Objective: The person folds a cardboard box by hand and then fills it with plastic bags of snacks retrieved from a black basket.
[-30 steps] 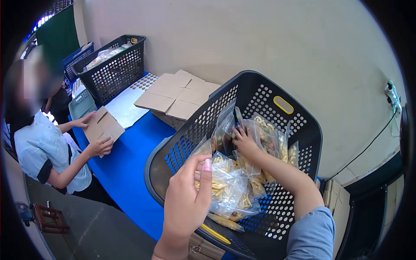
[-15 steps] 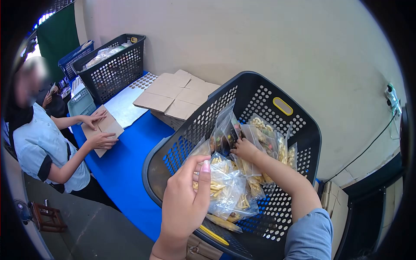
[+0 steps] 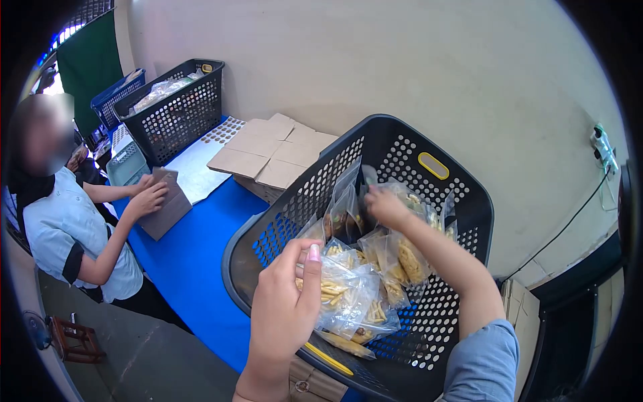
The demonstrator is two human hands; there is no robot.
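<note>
A tilted black perforated basket [image 3: 462,221] holds several clear bags of yellow snack sticks. My left hand [image 3: 284,308] pinches a bunch of these snack bags [image 3: 348,295] at the basket's near rim. My right hand [image 3: 387,204] is raised inside the basket and grips the top of another clear bag [image 3: 405,258] that hangs below it. More bags [image 3: 345,211] lean against the basket's left wall.
A blue table [image 3: 194,261] carries a stack of flat cardboard sheets [image 3: 268,151] and a second black basket [image 3: 177,110] of bags at the far end. A co-worker in a light blue shirt [image 3: 67,231] on the left handles a cardboard piece [image 3: 164,204].
My right hand has lifted up from the pile with a bag hanging from it. The co-worker has turned the cardboard piece upright. My left hand has stayed almost still.
</note>
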